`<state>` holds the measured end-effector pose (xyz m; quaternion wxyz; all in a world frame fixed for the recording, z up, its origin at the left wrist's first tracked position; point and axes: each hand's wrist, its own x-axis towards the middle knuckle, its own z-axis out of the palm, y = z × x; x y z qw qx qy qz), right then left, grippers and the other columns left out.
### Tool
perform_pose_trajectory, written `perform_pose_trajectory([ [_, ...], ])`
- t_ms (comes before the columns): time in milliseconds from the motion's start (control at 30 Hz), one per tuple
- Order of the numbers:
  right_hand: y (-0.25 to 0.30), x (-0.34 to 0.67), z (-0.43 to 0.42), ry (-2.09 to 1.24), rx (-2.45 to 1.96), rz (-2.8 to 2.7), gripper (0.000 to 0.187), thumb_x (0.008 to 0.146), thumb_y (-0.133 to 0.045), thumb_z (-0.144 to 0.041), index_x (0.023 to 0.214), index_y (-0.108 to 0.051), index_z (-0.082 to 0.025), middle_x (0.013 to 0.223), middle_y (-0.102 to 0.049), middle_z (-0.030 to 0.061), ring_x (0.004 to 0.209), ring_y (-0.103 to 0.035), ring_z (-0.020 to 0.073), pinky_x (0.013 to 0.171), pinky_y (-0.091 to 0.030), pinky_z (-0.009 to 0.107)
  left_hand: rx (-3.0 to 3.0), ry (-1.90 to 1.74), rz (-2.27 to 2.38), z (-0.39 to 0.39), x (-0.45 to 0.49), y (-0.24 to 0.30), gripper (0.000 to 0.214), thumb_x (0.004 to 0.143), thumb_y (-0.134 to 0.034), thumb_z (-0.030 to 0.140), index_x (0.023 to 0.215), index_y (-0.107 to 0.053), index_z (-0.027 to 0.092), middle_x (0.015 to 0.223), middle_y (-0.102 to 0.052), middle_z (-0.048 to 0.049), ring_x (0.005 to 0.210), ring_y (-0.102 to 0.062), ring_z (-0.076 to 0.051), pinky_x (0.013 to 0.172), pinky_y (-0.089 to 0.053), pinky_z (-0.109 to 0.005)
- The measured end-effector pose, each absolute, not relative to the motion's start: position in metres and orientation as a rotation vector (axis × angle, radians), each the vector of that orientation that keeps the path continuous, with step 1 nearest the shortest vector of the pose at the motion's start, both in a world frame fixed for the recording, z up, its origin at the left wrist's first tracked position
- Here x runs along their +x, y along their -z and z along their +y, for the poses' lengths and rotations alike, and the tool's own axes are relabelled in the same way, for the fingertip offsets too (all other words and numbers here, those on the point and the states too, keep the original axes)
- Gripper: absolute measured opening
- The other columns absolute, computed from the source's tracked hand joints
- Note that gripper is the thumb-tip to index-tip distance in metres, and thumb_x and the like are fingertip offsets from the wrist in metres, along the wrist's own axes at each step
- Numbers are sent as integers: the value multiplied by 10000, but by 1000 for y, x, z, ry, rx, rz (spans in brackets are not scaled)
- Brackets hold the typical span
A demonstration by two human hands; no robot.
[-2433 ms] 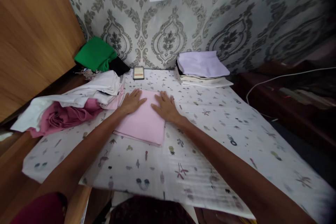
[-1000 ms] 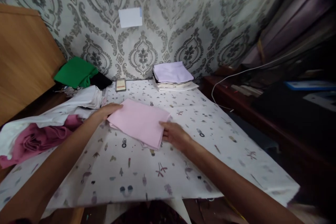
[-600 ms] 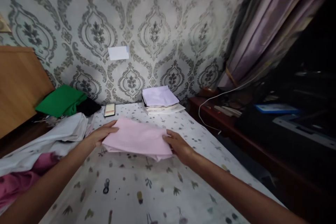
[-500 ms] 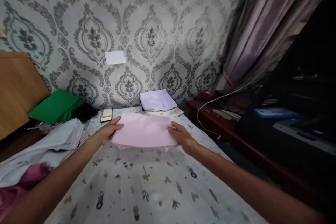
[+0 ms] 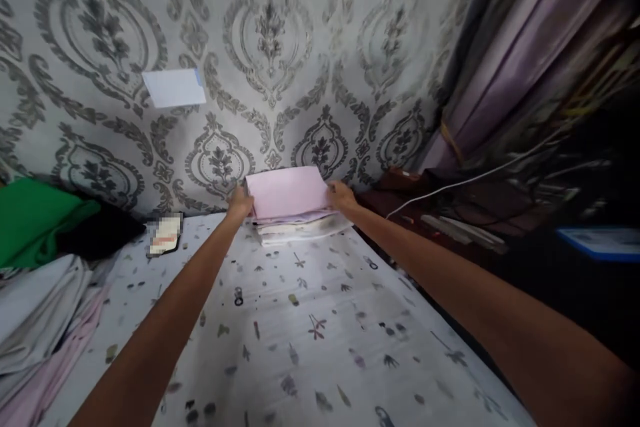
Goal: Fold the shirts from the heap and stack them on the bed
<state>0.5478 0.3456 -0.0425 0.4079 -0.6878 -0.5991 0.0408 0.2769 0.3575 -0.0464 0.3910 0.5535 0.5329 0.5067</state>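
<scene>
A folded pink cloth (image 5: 289, 193) lies over a stack of folded cloths (image 5: 300, 229) near the wall. My left hand (image 5: 241, 203) grips its left edge, and my right hand (image 5: 342, 196) grips its right edge; both are closed on it. Beneath the pink cloth, thin lilac, dark and white layers show at the front of the stack. Whether the cloth rests its full weight there I cannot tell.
A phone (image 5: 165, 235) lies on the patterned bedsheet (image 5: 280, 347) at left. Beyond it are a green cloth (image 5: 35, 220), a black cloth (image 5: 97, 230) and crumpled white cloths (image 5: 40, 307). A white cable (image 5: 450, 183) runs along the right, before a purple curtain (image 5: 493, 93).
Both hands have carried the pink cloth forward, away from me, onto the stack with the lilac cloth. The camera view has moved closer to the wall.
</scene>
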Motion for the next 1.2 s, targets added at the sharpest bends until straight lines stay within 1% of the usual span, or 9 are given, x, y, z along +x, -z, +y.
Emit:
perform_pose_trajectory([
  [167, 52, 504, 350, 110, -1700, -1757, 428, 983, -419, -261, 1374, -583, -206, 1529, -468, 127, 1415, -380, 315, 1175, -248, 534, 2003, -1206, 1740, 348, 297, 52, 573, 909, -560, 258, 1460, -427, 168, 1567, -389, -179, 1479, -301, -338, 1176, -310, -512],
  [333, 70, 473, 369, 207, -1861, -2032, 585, 1002, -376, -561, 1530, -410, -310, 1650, -268, 112, 1492, -193, 424, 1098, -169, 742, 2356, -495, 1796, 362, 316, 57, 705, 985, -342, 558, 1585, -246, 201, 1687, -120, -133, 1552, -90, -331, 1209, -190, -584],
  [500, 84, 475, 378, 76, -2002, -2073, 630, 994, -317, -646, 1566, -312, -382, 1680, -197, 74, 1500, -163, 416, 1101, -154, 720, 2223, -377, 1750, 369, 315, 63, 750, 986, -301, 599, 1600, -202, 180, 1686, -41, -153, 1553, -24, -348, 1188, -156, -642],
  [600, 73, 471, 370, 1, -2011, -2075, 620, 1000, -355, -608, 1564, -332, -354, 1678, -195, 94, 1497, -176, 419, 1099, -150, 717, 2225, -395, 1682, 340, 303, 60, 731, 1005, -291, 567, 1598, -200, 149, 1680, -58, -172, 1553, -31, -347, 1179, -174, -643],
  [700, 57, 463, 362, -71, -1994, -2070, 622, 1008, -370, -559, 1558, -373, -268, 1663, -210, 167, 1490, -188, 438, 1075, -167, 735, 2264, -339, 1645, 290, 275, 60, 717, 1004, -324, 554, 1611, -159, 209, 1688, -73, -112, 1558, -86, -274, 1187, -276, -535],
  [800, 45, 453, 354, -51, -1972, -2039, 518, 1002, -442, -390, 1456, -528, -156, 1548, -405, 262, 1436, -321, 440, 1048, -216, 744, 2300, -146, 1612, 231, 230, 61, 732, 979, -427, 512, 1608, -151, 262, 1676, -180, -73, 1536, -214, -216, 1164, -368, -455],
  [900, 42, 441, 331, 20, -1862, -2032, 425, 947, -463, -215, 1315, -633, -86, 1383, -567, 288, 1358, -451, 402, 1070, -297, 669, 2304, 0, 1722, 176, 173, 52, 708, 959, -479, 439, 1588, -244, 213, 1666, -224, -103, 1518, -261, -269, 1179, -346, -480],
  [1067, 63, 418, 249, -108, -1536, -2201, 271, 880, -523, -252, 1040, -740, -225, 1255, -695, 148, 1110, -660, 306, 937, -528, 461, 2176, -122, 2271, 114, 69, 23, 532, 935, -476, 229, 1452, -461, 107, 1517, -420, -269, 1416, -372, -426, 1131, -327, -585],
  [1200, 87, 399, 167, -358, -1179, -2272, 258, 875, -512, -368, 978, -743, -319, 1201, -726, 99, 1086, -679, 312, 921, -555, 504, 1980, -239, 2691, 84, 5, 6, 295, 840, -624, 215, 1124, -653, 143, 1222, -643, -227, 1212, -562, -433, 991, -433, -591],
])
